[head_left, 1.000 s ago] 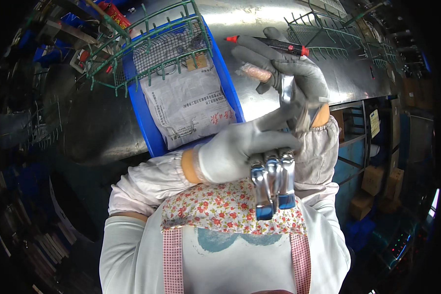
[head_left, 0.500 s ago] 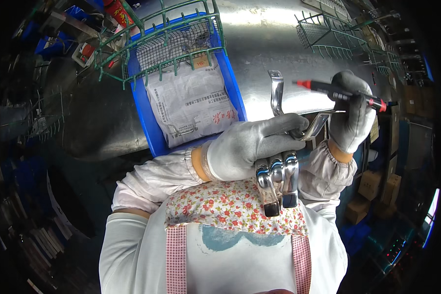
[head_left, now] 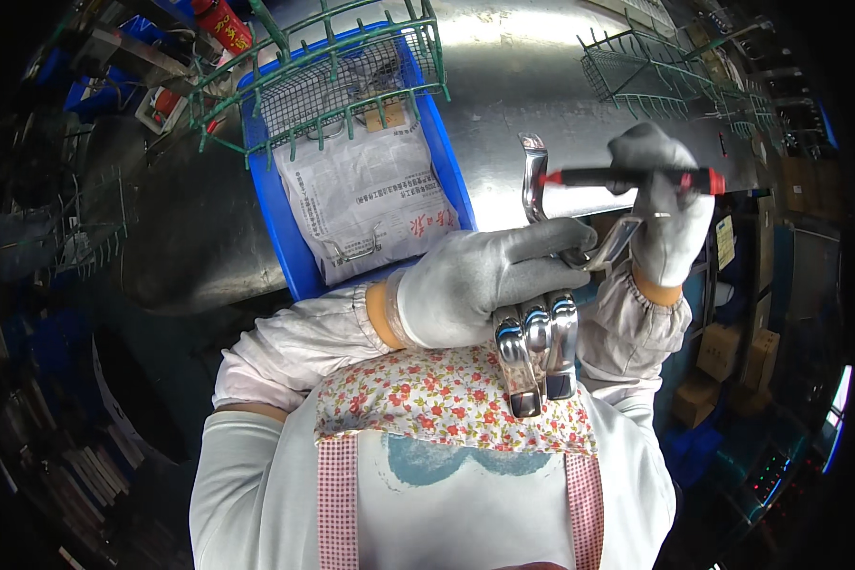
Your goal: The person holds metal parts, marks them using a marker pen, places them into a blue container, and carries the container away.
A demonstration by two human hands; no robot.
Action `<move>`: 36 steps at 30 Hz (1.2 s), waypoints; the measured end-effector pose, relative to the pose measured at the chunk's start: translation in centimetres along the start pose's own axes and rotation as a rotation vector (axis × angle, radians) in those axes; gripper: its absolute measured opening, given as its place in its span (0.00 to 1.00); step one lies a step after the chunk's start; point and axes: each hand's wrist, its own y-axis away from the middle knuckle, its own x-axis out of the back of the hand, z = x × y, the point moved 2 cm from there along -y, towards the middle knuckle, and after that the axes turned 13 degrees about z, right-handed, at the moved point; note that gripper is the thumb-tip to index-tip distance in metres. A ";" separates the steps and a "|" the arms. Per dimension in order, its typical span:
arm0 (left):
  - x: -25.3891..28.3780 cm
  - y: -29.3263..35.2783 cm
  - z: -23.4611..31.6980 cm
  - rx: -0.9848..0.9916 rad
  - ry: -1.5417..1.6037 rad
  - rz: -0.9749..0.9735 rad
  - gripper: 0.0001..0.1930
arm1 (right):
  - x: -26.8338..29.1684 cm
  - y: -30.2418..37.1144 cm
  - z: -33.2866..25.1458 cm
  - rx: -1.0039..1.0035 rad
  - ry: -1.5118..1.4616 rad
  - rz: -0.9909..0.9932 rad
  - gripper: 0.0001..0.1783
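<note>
Three shiny curved metal handles (head_left: 538,353) are clamped together in the grey-gloved left hand (head_left: 480,285), with a fourth shiny metal handle (head_left: 534,177) standing up above its fingers, much as half a second ago. One black marker pen with red ends (head_left: 627,178) is gripped in the closed grey-gloved right hand (head_left: 665,214), which has been raised and brought nearer the upright handle. One blue plastic tray (head_left: 280,214) with one paper-wrapped packet (head_left: 366,199) is seen on the steel table (head_left: 513,76), beside two green wire baskets (head_left: 318,85).
</note>
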 end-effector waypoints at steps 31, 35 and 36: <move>4.6 2.9 0.2 0.207 0.258 0.065 0.15 | -3.0 1.4 7.4 -0.329 -0.191 0.112 0.12; 4.6 0.7 1.2 0.035 0.240 -0.093 0.16 | -5.1 1.1 8.6 -0.337 -0.063 -0.046 0.15; 4.4 0.5 1.6 0.066 0.267 -0.104 0.17 | -6.0 1.4 9.3 -0.601 -0.806 -0.140 0.18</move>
